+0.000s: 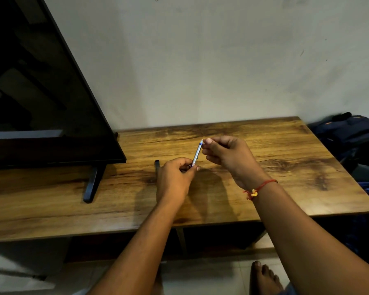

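That skinny pen [197,153] held up over the table [285,167] looks feather-light, stiff and kinda slick plastic, so left hand [175,177] pinching the bottom end and right hand [228,158] pinching the top tip seems like the right grip.

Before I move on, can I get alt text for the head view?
Two hands hold a slim blue-and-silver pen above a wooden table: the left hand grips its lower end, the right hand pinches its top. A small dark piece lies on the table behind the left hand, and a dark television stands at left.
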